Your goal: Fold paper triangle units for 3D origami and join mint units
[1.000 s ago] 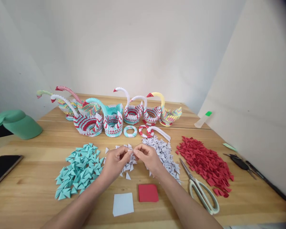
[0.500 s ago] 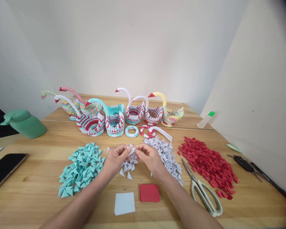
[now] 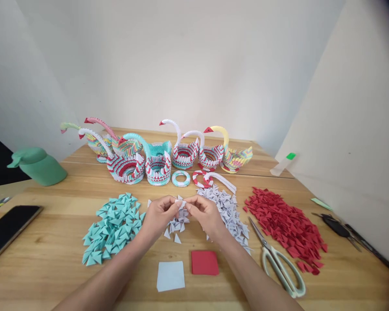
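Observation:
Between the fingertips of both hands is a small white folded paper piece [image 3: 180,203]. My left hand [image 3: 162,212] pinches its left side, and my right hand [image 3: 203,211] pinches the right. Fingers partly cover the piece, so its exact folds cannot be made out. Below the hands lies a small heap of white paper triangles [image 3: 178,223]. A larger pile of white triangles [image 3: 228,209] spreads behind and beside my right hand. Left of my left hand is a pile of turquoise triangles [image 3: 115,226].
Several paper swans [image 3: 126,168] stand at the back, with a turquoise-white ring [image 3: 180,185] before them. Scissors [image 3: 275,257] and red triangles [image 3: 285,222] lie right. White sheets [image 3: 170,276] and red sheets [image 3: 205,262] are in front. A phone [image 3: 9,231] and green bottle [image 3: 39,166] are left.
The scene has shifted slightly right in the view. Both hands still pinch the white paper piece, which shows lower and flatter between the fingertips than before.

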### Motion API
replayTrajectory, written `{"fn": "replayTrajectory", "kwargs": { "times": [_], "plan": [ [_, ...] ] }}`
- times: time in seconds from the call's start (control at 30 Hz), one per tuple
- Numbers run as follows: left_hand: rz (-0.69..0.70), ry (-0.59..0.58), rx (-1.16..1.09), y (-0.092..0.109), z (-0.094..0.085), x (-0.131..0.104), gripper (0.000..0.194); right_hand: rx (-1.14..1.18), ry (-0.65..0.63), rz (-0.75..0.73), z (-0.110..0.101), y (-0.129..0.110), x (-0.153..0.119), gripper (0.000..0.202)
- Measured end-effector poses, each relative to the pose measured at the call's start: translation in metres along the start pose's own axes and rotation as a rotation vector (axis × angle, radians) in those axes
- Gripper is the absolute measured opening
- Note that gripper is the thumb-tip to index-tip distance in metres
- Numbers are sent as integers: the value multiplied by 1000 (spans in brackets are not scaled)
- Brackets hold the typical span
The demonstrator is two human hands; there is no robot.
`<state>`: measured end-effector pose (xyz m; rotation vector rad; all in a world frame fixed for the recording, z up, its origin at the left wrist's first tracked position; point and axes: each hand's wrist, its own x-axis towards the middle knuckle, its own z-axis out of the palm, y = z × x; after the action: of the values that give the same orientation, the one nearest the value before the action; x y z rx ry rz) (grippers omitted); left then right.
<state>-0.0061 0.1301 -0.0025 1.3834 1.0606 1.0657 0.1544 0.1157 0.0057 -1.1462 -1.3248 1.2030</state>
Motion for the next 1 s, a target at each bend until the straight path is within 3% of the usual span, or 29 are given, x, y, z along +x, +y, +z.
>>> {"fn": "replayTrajectory", "kwargs": {
  "times": [0.27, 0.4, 1.0],
  "plan": [
    [-43, -40, -137, 7, 2, 0, 34, 228, -74, 68, -4, 6, 3, 28],
    [-91, -44, -183, 12, 2, -1, 37, 302, -118, 98, -4, 10, 4, 24],
    [-87, -80, -203, 8, 3, -2, 33, 252, -93, 112, -4, 9, 4, 21]
  ]
}}
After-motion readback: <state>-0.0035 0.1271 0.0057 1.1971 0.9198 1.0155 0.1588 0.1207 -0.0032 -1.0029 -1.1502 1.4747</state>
